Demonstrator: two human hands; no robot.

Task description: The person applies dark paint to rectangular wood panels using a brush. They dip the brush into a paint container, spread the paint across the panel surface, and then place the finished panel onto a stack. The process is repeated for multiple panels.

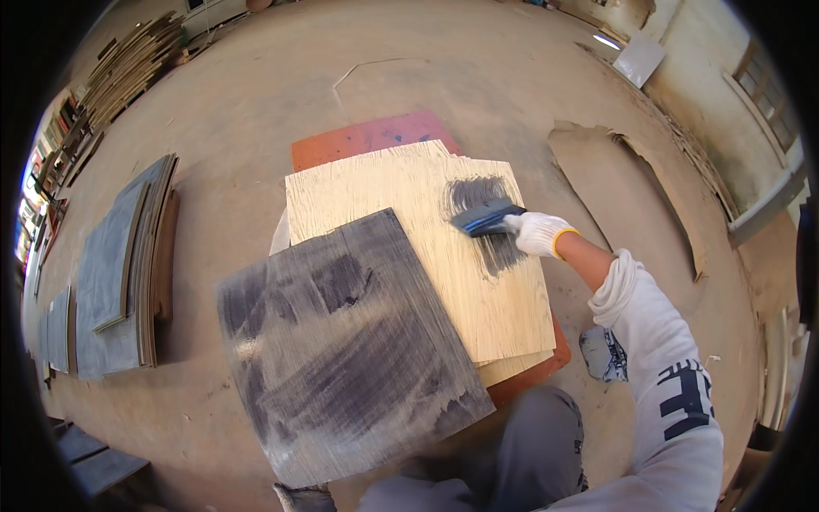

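My right hand (539, 234), in a white knitted glove with a yellow cuff, is closed around the handle of a wide, dark blue-black flat brush (488, 218). The brush lies against a pale wood-grain board (392, 183), among streaky dark paint marks (499, 253) near its right side. Overlapping that board, closer to me, is a second board (350, 350) covered unevenly in grey-black paint. At its lower corner, a dark-stained shape, seemingly my gloved left hand (304, 498), is cut off by the picture's lower edge; its fingers cannot be made out.
An orange-red surface (367, 139) shows under the boards. Grey boards (111, 273) lean in a stack at left, with more planks (136, 64) piled far left. A brown sheet (627, 192) lies on the floor at right. A paint-smeared container (604, 354) stands by my right knee.
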